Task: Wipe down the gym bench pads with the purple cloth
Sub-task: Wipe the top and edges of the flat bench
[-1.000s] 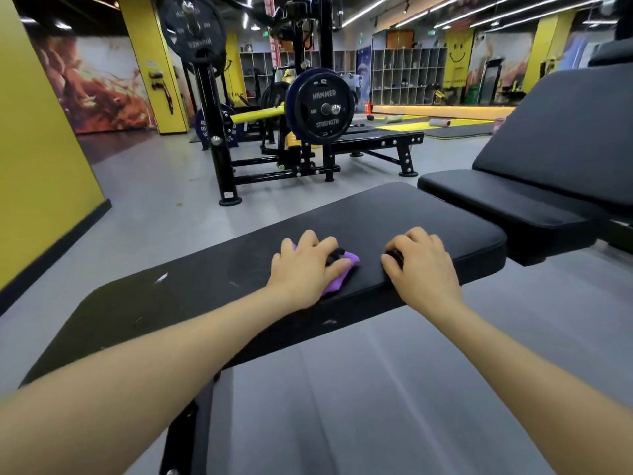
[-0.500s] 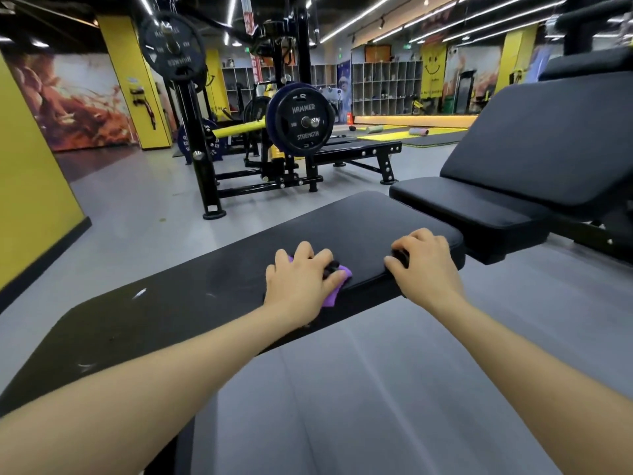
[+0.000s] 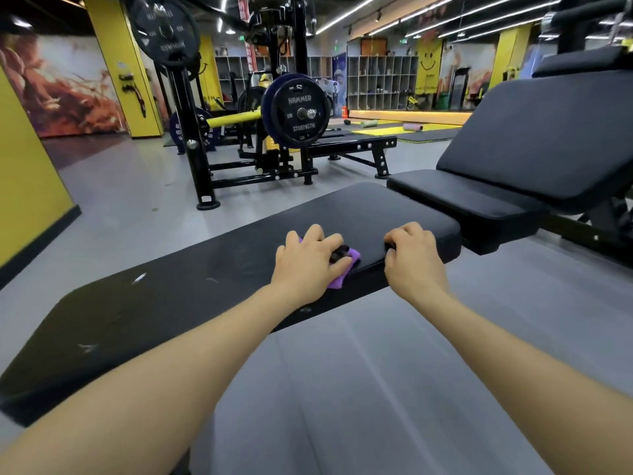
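The left hand (image 3: 310,265) lies palm down on the purple cloth (image 3: 342,274), fingers spread and lightly bent over it, pressing it onto the flat bench pad (image 3: 205,289) near the pad's front edge and toward its right end. The right hand (image 3: 412,260) rests just beside it on the same pad at the front edge, its fingers curled under with the knuckles up; I cannot tell whether they hold anything. An inclined bench (image 3: 534,145) stands right behind, and a plate (image 3: 297,111) marked HAMMER STRENGTH hangs on a rack farther back.
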The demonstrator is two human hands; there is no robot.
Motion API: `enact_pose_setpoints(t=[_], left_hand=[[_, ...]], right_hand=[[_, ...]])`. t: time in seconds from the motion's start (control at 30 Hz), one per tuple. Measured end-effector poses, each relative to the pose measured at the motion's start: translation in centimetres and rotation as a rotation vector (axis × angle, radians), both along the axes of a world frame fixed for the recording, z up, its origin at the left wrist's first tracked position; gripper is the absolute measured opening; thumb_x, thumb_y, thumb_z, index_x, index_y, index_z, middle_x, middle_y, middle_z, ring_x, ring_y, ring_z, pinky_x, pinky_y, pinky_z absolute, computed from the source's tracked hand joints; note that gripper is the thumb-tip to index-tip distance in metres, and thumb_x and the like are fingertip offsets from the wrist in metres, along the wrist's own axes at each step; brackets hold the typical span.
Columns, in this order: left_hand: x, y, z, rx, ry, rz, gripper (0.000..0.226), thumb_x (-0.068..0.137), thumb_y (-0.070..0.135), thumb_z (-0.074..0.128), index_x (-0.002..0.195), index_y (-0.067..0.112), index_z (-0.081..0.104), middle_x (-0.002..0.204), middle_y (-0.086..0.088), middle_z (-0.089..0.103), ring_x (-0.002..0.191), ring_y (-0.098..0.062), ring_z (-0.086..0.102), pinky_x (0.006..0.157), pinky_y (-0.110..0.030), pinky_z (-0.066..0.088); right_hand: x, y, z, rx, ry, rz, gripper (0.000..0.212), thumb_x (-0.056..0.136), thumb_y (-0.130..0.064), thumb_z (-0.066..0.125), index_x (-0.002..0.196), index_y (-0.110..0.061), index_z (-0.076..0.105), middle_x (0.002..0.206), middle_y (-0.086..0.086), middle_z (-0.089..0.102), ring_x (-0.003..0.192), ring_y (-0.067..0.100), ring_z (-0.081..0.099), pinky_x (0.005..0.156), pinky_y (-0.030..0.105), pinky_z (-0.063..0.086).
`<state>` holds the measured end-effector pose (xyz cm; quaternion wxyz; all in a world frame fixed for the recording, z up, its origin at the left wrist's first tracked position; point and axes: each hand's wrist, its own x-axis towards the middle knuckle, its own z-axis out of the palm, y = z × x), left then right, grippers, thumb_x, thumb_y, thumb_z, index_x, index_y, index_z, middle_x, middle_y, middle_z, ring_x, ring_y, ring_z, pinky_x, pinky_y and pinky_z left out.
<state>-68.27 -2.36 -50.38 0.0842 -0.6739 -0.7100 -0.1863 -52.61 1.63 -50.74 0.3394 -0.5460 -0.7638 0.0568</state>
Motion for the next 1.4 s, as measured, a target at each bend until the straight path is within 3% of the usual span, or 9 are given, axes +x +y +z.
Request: enact_pose_setpoints(t=[0.27, 0.5, 0.6, 0.73, 1.0, 1.13, 1.27, 1.4], left_hand=[[-9.9, -8.2, -2.5, -0.011, 0.079, 0.217, 0.036, 0.090, 0.054, 0.041, 0.111, 0.026, 0.051, 0.108, 0.002, 0.042, 0.087, -0.023, 0.033, 0.073, -0.032, 0.035], [-15.0, -5.7, -1.8, -0.164, -0.068, 0.493, 0.040, 0.092, 0.055, 0.037, 0.120, 0.028, 0.048, 0.126, -0.005, 0.041, 0.114, -0.036, 0.036, 0.088, -0.041, 0.032], [-13.1, -6.6, -1.5, -0.196, -0.079, 0.404, 0.039, 0.091, 0.056, 0.039, 0.119, 0.030, 0.048, 0.123, -0.003, 0.040, 0.112, -0.034, 0.036, 0.087, -0.039, 0.033], [-10.0, -8.0, -1.7, -0.127, -0.054, 0.197, 0.036, 0.091, 0.055, 0.041, 0.114, 0.029, 0.049, 0.104, 0.003, 0.035, 0.092, -0.023, 0.030, 0.079, -0.034, 0.031], [-14.6, 1.6, -1.6, -0.127, -0.142, 0.430, 0.040, 0.092, 0.056, 0.037, 0.120, 0.029, 0.048, 0.127, -0.007, 0.038, 0.115, -0.035, 0.034, 0.094, -0.044, 0.031], [-14.0, -0.3, -1.0, -0.182, -0.165, 0.346, 0.035, 0.093, 0.052, 0.038, 0.119, 0.031, 0.045, 0.126, -0.004, 0.036, 0.114, -0.033, 0.034, 0.088, -0.040, 0.030], [-12.5, -4.3, -1.3, -0.191, -0.092, 0.194, 0.034, 0.092, 0.053, 0.041, 0.118, 0.031, 0.044, 0.108, 0.002, 0.034, 0.100, -0.026, 0.032, 0.082, -0.035, 0.030], [-13.5, -0.8, -1.3, -0.133, -0.075, 0.228, 0.037, 0.091, 0.055, 0.040, 0.118, 0.031, 0.045, 0.116, 0.000, 0.038, 0.106, -0.029, 0.035, 0.084, -0.037, 0.032]], right_hand=[[-8.2, -3.0, 0.2, 0.016, -0.043, 0.150, 0.029, 0.091, -0.009, 0.045, 0.118, -0.012, 0.054, 0.123, 0.004, 0.045, 0.114, 0.024, 0.038, 0.088, 0.032, 0.037], [-11.2, -2.8, -0.5, -0.048, -0.132, 0.163, 0.028, 0.093, -0.014, 0.045, 0.120, -0.013, 0.051, 0.125, 0.006, 0.044, 0.117, 0.024, 0.035, 0.086, 0.032, 0.038], [-11.3, -2.6, -0.7, -0.058, -0.145, 0.168, 0.030, 0.093, -0.014, 0.043, 0.122, -0.013, 0.049, 0.125, 0.005, 0.041, 0.118, 0.023, 0.032, 0.078, 0.030, 0.037], [-12.0, -1.9, -0.5, -0.027, -0.182, 0.168, 0.029, 0.092, -0.013, 0.045, 0.120, -0.012, 0.049, 0.124, 0.007, 0.041, 0.116, 0.025, 0.033, 0.073, 0.031, 0.036], [-12.8, -0.9, -0.6, 0.096, -0.380, 0.175, 0.027, 0.094, -0.020, 0.038, 0.118, -0.012, 0.046, 0.121, 0.007, 0.042, 0.108, 0.027, 0.036, 0.078, 0.030, 0.032], [-12.9, -1.0, -0.7, 0.119, -0.409, 0.186, 0.028, 0.093, -0.020, 0.039, 0.120, -0.013, 0.042, 0.122, 0.009, 0.040, 0.107, 0.027, 0.037, 0.080, 0.031, 0.031], [-13.0, -0.2, 0.0, 0.110, -0.425, 0.213, 0.033, 0.091, -0.018, 0.042, 0.123, -0.014, 0.042, 0.125, 0.008, 0.039, 0.110, 0.028, 0.036, 0.087, 0.033, 0.033], [-13.2, 1.1, 0.5, 0.077, -0.419, 0.218, 0.033, 0.091, -0.020, 0.042, 0.123, -0.015, 0.043, 0.125, 0.007, 0.039, 0.113, 0.028, 0.035, 0.092, 0.035, 0.031]])
